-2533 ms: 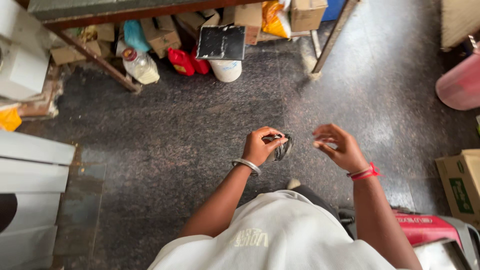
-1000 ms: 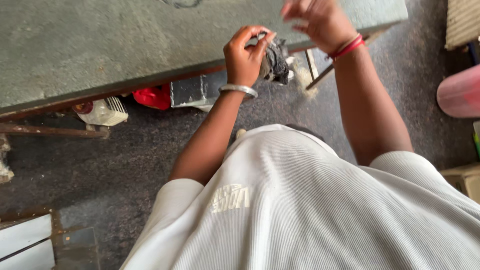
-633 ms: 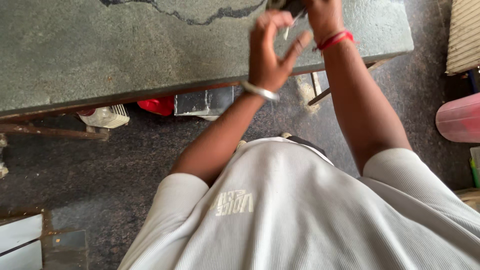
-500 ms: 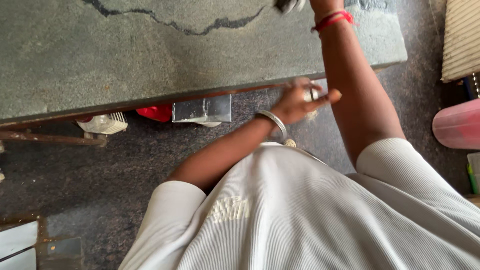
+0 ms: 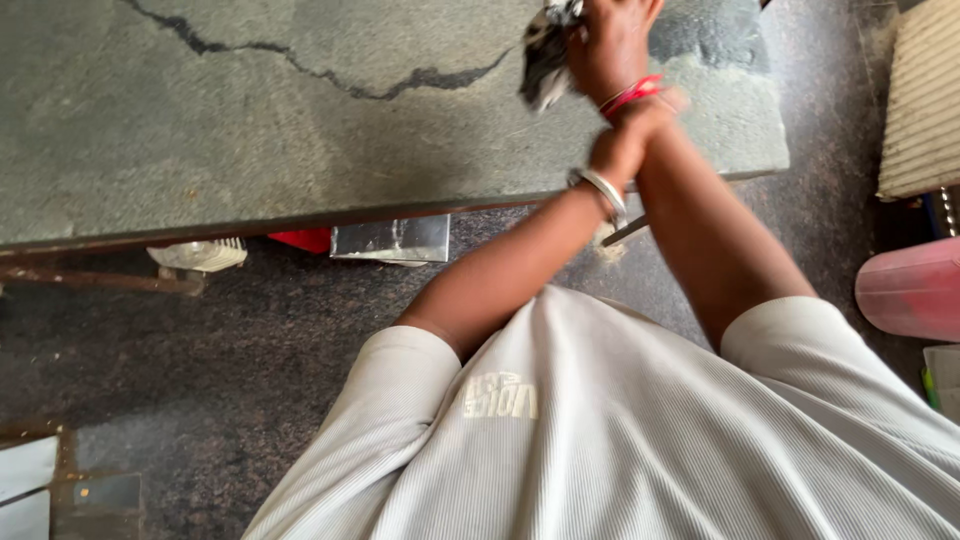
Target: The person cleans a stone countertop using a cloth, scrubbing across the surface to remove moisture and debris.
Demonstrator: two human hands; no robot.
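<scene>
Change: left hand (image 5: 632, 132) risen from beside the table's near edge to the right wrist since half a second ago; right hand (image 5: 608, 38) and dark rag (image 5: 547, 58) lower in the picture than before, now in fuller view
Shirt (image 5: 640, 430): pale grey, ribbed, short-sleeved; fills the bottom of the view; nearest thing
Floor (image 5: 200, 370): dark, speckled; seen at left and right of the body
Pink tub (image 5: 908, 288): on the floor at the right edge; well apart from both hands
Under the table: shiny metal box (image 5: 392, 238), something red (image 5: 300, 239) and a white ribbed item (image 5: 198, 254) just past the near edge
Left arm: silver bangle (image 5: 604, 190) on the wrist; crosses up to the right forearm
Left hand: pressed against the right wrist; blurred; grip cannot be told
Right wrist: red band (image 5: 628, 95)
Right hand: over the table near the top edge; fingers curled and closed on the dark rag
Dark rag: crumpled, blurred; hangs from the right hand's left side, above the tabletop; contact with the slab cannot be told
Table (image 5: 250, 130): grey-green stone slab; dark jagged crack (image 5: 330, 80) across the far part
</scene>
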